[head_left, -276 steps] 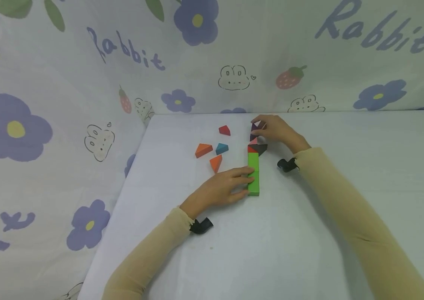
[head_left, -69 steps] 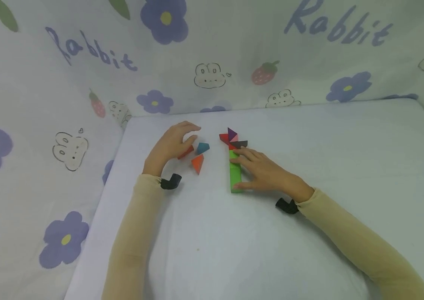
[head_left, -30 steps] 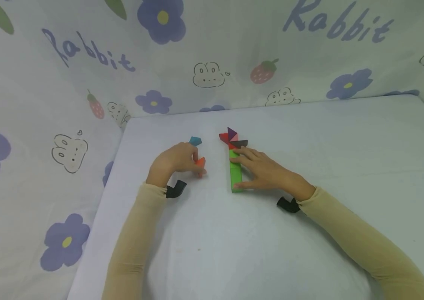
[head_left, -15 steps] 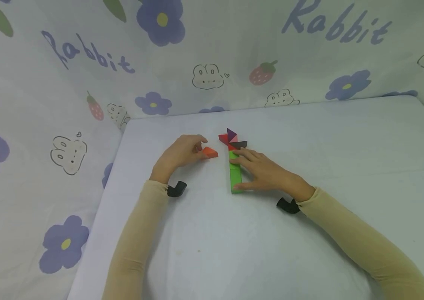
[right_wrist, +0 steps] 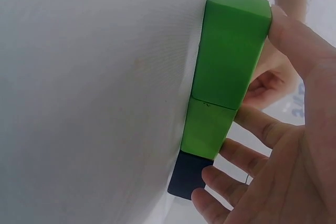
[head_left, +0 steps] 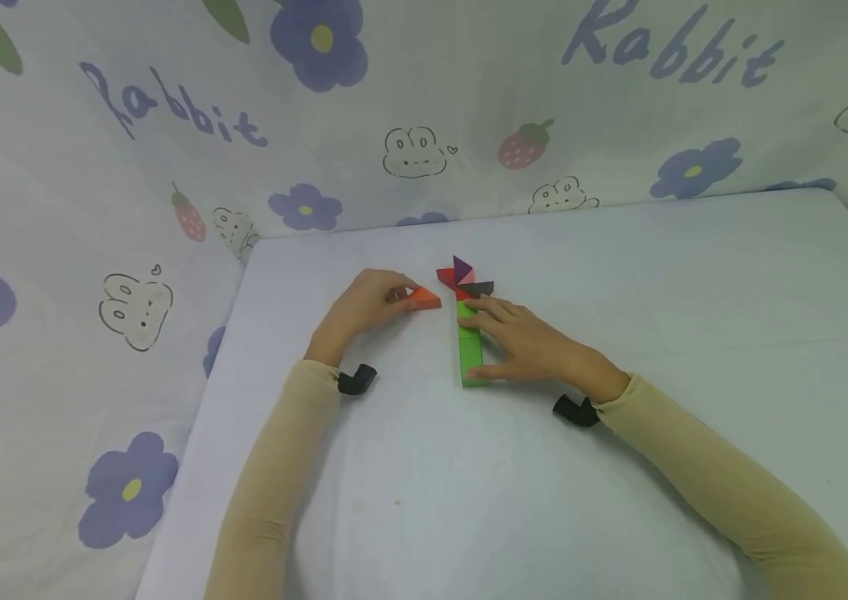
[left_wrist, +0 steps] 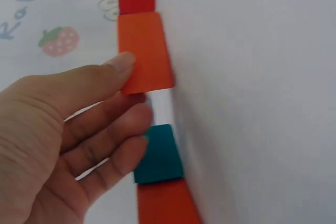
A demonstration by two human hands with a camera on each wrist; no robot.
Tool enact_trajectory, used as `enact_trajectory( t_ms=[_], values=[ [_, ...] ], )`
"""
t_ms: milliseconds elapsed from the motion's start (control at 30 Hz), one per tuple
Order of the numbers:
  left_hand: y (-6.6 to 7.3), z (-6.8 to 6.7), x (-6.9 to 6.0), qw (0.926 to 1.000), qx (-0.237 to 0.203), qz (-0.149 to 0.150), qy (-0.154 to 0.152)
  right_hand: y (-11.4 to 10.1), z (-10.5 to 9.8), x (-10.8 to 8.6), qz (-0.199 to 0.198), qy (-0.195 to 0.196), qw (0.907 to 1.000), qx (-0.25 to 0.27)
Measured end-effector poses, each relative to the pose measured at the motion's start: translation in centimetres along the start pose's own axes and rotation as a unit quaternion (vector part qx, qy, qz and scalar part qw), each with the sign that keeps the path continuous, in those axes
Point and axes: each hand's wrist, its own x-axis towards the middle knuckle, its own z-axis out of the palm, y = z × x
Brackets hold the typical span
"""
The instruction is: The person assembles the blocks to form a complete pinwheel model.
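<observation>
Our left hand [head_left: 365, 306] pinches an orange block [head_left: 427, 300] between thumb and fingers, farther from us and nearer the red block [head_left: 444, 277] than 1 second ago. Our right hand [head_left: 524, 342], fingers spread, touches the side of the 2 green blocks [head_left: 471, 354], just as then.

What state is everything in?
Left hand, pinching orange triangular block
Orange triangular block, held
Right hand, resting on green rectangular blocks
Green rectangular blocks, touching end to end
Dark triangular block, near right hand
Purple triangular block, ungripped
Pink triangular block, ungripped
Red angular block, ungripped
Teal angular block, partly hidden
Other orange block, ungripped
</observation>
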Motion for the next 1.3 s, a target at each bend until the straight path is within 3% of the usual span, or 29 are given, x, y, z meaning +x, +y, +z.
enact_trajectory(
  t_ms=[200, 400, 567, 800, 967, 1300],
  values=[
    [0.2, 0.9, 0.6, 0.9981, 0.032, 0.009, 0.052, -0.1, 0.0, 0.0, 0.0, 0.0, 1.0, 0.0],
    [0.3, 1.2, 0.8, 0.996, 0.043, 0.028, 0.073, -0.2, 0.0, -0.1, 0.0, 0.0, 1.0, -0.001],
    [0.4, 1.2, 0.8, 0.995, 0.032, 0.05, 0.08, -0.2, 0.0, -0.1, -0.001, 0.002, 1.0, 0.002],
    [0.2, 1.5, 0.7, 0.9944, 0.029, 0.058, 0.083, -0.2, 0.0, -0.1, 0.002, -0.001, 1.0, 0.007],
    [0.2, 1.5, 0.6, 0.995, 0.031, 0.059, 0.075, -0.2, 0.0, -0.1, 0.003, -0.002, 1.0, 0.008],
    [0.0, 1.6, 0.8, 0.9937, 0.019, 0.086, 0.069, 0.0, 0.1, -0.1, -0.001, 0.001, 1.0, -0.001]
  ],
)
